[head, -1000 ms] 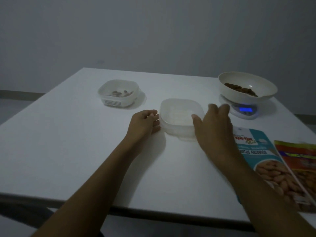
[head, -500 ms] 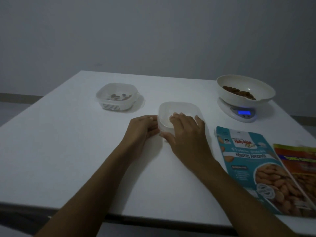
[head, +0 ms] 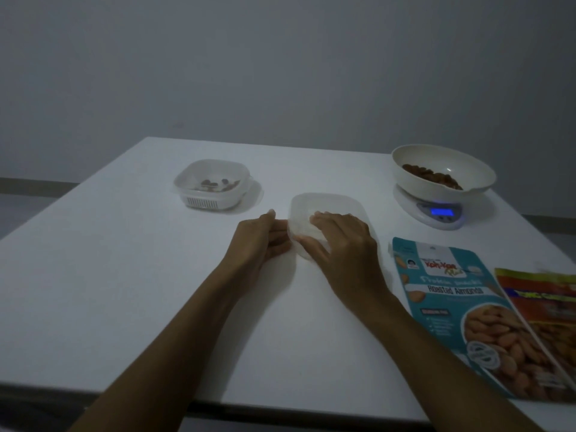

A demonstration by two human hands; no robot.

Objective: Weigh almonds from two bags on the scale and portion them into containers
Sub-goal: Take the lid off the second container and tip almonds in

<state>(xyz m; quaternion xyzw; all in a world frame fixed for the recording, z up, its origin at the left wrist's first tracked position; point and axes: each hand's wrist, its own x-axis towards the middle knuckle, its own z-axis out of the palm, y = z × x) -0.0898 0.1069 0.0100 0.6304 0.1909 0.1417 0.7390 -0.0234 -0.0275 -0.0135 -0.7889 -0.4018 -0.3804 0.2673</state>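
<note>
A clear lidded container [head: 338, 204] stands mid-table. My left hand [head: 258, 242] holds its left wall with curled fingers. My right hand [head: 346, 244] lies over its near-left corner, fingers on the lid and thumb at the rim, gripping it. At the back right, a white bowl [head: 481, 179] with a small heap of almonds [head: 433, 177] sits on a white scale [head: 431, 212] with a lit blue display. Another clear container [head: 187, 179] at the back left holds a few almonds. A teal almond bag [head: 452, 307] and an orange bag [head: 548, 307] lie flat at the right.
The white table [head: 124, 275] has its near edge just under my forearms and its right edge close past the orange bag. A grey wall stands behind the table.
My right hand moved from the container's right side onto its near-left corner. My left hand stayed at the left wall. The container has barely shifted.
</note>
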